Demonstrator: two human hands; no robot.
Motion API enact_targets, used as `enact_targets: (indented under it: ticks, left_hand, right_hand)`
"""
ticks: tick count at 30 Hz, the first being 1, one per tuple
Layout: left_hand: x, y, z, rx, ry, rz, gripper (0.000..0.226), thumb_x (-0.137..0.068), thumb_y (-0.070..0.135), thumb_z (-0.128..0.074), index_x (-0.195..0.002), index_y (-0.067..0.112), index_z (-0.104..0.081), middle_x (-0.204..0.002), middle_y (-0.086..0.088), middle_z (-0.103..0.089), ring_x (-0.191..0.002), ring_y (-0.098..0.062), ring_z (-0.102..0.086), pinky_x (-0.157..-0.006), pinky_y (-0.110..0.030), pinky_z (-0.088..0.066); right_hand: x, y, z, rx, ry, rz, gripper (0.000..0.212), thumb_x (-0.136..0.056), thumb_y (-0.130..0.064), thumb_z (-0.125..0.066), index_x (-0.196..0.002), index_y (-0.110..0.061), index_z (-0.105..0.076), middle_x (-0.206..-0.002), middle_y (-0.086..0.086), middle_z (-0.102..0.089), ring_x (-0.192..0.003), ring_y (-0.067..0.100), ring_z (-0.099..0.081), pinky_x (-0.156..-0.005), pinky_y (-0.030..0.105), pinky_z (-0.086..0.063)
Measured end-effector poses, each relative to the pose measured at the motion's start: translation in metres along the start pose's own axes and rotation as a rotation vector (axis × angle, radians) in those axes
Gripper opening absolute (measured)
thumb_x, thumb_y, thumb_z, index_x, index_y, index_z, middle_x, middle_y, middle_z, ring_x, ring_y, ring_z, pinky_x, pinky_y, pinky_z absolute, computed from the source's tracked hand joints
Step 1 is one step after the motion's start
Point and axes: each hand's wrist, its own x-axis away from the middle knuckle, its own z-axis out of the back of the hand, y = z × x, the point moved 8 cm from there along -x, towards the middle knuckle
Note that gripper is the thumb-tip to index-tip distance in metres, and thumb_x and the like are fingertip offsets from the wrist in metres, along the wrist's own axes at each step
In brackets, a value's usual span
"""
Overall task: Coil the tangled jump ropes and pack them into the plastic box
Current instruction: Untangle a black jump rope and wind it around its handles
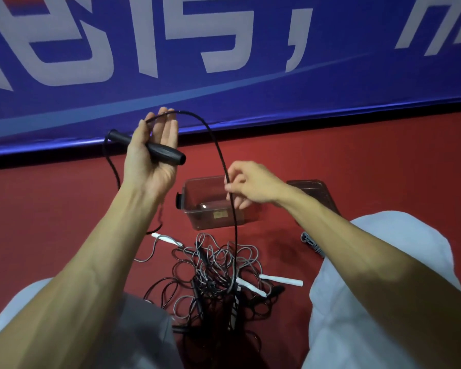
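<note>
A black rope (216, 143) arches high from a black handle (168, 153) gripped in the left hand (149, 161). It runs down through the pinching right hand (253, 185) into the tangled pile (216, 267) of black and grey ropes with white handles (281, 279) on the near floor. Just beyond the pile, the clear plastic box (197, 217) stands upright and open, with its lid (314, 187) lying to its right.
</note>
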Motion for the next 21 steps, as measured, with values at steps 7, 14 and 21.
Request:
enact_targets:
  ticks: [7, 14, 21]
  left_hand:
    - [0.003, -0.030, 0.005, -0.723, -0.065, 0.105, 0.019, -0.103, 0.026, -0.046, -0.104, 0.015, -0.062, -0.098, -0.006, -0.075, -0.091, -0.018, -0.072, -0.081, -0.031, -0.058]
    - [0.033, -0.083, 0.020, -1.473, -0.406, 0.378, 0.013, -0.093, 0.004, -0.060, -0.095, 0.006, -0.072, -0.086, 0.001, -0.075, -0.075, -0.008, -0.069, -0.073, -0.020, -0.055]
    - [0.044, -0.097, 0.020, -1.412, -0.508, 0.446, 0.014, -0.094, 0.000, -0.057, -0.096, 0.007, -0.069, -0.084, -0.002, -0.074, -0.081, -0.009, -0.069, -0.083, -0.022, -0.055]
  right_hand:
    - [0.009, -0.025, 0.042, -0.513, 0.333, 0.162, 0.012, -0.096, -0.002, -0.055, -0.090, -0.011, -0.050, -0.072, 0.011, -0.061, -0.049, 0.016, -0.057, -0.049, 0.034, -0.058]
    - [0.016, -0.029, 0.062, -0.872, 0.457, 0.219, 0.006, -0.095, -0.001, -0.057, -0.093, -0.006, -0.054, -0.073, 0.012, -0.063, -0.049, 0.014, -0.061, -0.046, 0.028, -0.053]
    - [0.016, -0.003, 0.081, -1.036, 0.646, 0.064, 0.007, -0.095, 0.001, -0.055, -0.101, 0.001, -0.052, -0.078, 0.015, -0.059, -0.049, 0.014, -0.062, -0.050, 0.026, -0.054]
